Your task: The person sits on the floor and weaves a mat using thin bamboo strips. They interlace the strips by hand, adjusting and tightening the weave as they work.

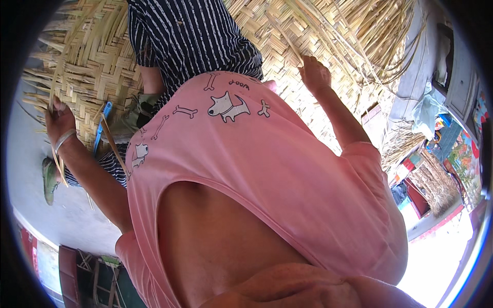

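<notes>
A large woven straw mat (102, 43) spreads across the top of the view, with loose strip ends along its left edge. My left hand (60, 123), with a pale bangle at the wrist, is at that edge, its fingers closed on a straw strip (59, 72). On the right, my right hand (315, 76) is over the mat, pinching another straw strip (284, 36) that slants up and left. My striped trousers (192, 38) lie over the mat between the hands. Close to my left forearm is a slim blue tool (103, 123); its kind is unclear.
Long loose strips (354, 38) trail over the mat's upper right. A green shoe (50, 179) rests on the grey floor (77, 220). A straw bundle (436, 185) and a pale plastic bag (427, 115) are at the right. Dark furniture (105, 282) stands lower left.
</notes>
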{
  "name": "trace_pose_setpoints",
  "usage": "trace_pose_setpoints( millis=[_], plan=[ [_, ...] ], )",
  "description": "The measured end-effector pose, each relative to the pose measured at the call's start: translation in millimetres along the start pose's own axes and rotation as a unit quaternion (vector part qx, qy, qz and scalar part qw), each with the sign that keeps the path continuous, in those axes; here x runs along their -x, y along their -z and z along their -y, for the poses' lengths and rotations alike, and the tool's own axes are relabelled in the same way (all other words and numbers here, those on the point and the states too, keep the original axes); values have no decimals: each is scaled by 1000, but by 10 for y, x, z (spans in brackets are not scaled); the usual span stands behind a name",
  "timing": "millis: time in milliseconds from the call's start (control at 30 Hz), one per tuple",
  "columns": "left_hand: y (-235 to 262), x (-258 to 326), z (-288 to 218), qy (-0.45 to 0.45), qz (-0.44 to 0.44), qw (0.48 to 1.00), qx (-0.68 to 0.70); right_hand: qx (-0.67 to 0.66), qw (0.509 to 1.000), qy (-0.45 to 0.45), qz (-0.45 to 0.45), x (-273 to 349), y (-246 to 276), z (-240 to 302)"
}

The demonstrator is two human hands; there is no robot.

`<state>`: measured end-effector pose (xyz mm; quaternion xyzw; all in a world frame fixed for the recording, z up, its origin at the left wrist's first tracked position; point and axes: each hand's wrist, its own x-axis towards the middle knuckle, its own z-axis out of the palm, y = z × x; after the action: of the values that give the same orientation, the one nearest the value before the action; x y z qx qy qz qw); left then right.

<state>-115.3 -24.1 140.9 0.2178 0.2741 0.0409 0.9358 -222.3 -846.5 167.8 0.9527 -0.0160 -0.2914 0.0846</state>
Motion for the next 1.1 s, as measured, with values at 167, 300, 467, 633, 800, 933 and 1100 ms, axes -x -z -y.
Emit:
trace_pose_setpoints(
  millis=[167,300,467,633,800,933,1100],
  plan=[
    [-715,25,525,53,145,988,-21,-159,983,-47,73,-205,198,-405],
    [-892,225,856,54,148,986,-62,-180,982,-39,32,-295,458,-642],
    [-892,347,1221,-13,18,990,-137,-216,975,-40,-31,-243,652,-812],
    [-886,531,1306,17,70,993,-94,-225,970,-95,-15,-133,399,-989],
    [-881,720,1378,17,84,993,-78,-178,982,0,-61,-274,346,-946],
    [-485,583,1375,59,130,989,-40,-79,986,115,-95,-519,424,-1043],
    [-1154,882,1751,-53,-49,993,-94,-138,913,304,-236,-687,1499,214]
  ],
)
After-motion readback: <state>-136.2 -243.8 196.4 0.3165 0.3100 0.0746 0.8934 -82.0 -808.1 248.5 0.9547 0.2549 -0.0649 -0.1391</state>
